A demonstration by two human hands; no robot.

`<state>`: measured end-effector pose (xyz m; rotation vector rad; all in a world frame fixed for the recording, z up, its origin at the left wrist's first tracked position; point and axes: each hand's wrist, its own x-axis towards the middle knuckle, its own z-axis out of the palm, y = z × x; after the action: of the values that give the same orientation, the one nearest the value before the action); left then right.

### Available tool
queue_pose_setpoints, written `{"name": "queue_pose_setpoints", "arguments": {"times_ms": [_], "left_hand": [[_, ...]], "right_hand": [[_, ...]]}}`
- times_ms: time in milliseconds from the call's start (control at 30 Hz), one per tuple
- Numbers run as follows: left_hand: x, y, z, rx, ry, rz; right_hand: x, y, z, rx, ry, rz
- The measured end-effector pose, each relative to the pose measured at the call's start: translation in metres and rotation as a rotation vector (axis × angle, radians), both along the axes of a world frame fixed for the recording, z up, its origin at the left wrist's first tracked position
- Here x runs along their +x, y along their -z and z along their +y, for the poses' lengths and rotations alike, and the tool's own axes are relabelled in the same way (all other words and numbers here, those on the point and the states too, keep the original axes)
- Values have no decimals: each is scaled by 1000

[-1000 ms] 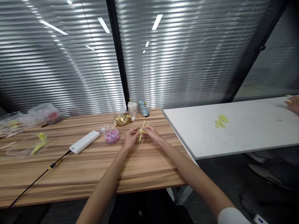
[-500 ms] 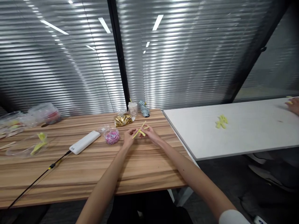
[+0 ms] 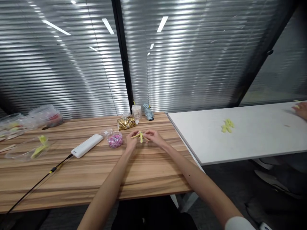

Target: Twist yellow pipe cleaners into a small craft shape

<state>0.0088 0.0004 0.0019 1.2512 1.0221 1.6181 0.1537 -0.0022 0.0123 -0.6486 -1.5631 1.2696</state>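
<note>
Between both hands, above the wooden table (image 3: 153, 179), is a yellow pipe-cleaner shape (image 3: 141, 138) with several thin arms crossing at its middle. One arm points down toward me. My left hand (image 3: 131, 140) pinches it from the left, fingers closed. From the other side my right hand (image 3: 153, 137) grips it with closed fingertips. Just left of my left hand stands a clear round tub (image 3: 115, 139) holding many small pink and purple pieces, too small to make out.
A white power bank (image 3: 87, 146) with a black cable lies left. Behind are a gold packet (image 3: 126, 122), a white cup (image 3: 136, 112) and a blue wrapper (image 3: 148, 112). Yellow pieces (image 3: 227, 126) lie on the white table (image 3: 240, 147); another person's hand (image 3: 301, 110) is at far right.
The yellow pipe-cleaner shape has turned between my fingers, so one arm now hangs straight down and another points left. My hands have shifted slightly; both still hold it.
</note>
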Motion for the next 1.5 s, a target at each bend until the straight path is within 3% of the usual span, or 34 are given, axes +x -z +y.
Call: {"name": "queue_pose_setpoints", "arguments": {"times_ms": [167, 333, 433, 600, 833, 1033, 1167, 1300, 1500], "left_hand": [[2, -4, -4, -40, 10, -19], [2, -12, -12, 80, -12, 196], [4, -16, -17, 162, -4, 300], [5, -17, -19, 149, -12, 341], [2, -15, -18, 191, 4, 401], [-5, -14, -11, 117, 91, 295], [-7, -17, -11, 121, 95, 360], [-4, -21, -15, 178, 72, 464], [-5, -18, -9, 68, 57, 423]], "right_hand": [[-3, 3, -1, 109, 99, -92], [-5, 2, -4, 151, 255, -171], [-7, 1, -8, 130, 158, -146], [-12, 4, -6, 77, 2, -167], [-11, 12, 3, -17, -67, -186], [-6, -4, -4, -53, -111, -278], [-6, -10, -8, -63, -125, -264], [-7, -7, -4, -81, -140, -281], [-3, 2, 7, -82, -151, -348]]}}
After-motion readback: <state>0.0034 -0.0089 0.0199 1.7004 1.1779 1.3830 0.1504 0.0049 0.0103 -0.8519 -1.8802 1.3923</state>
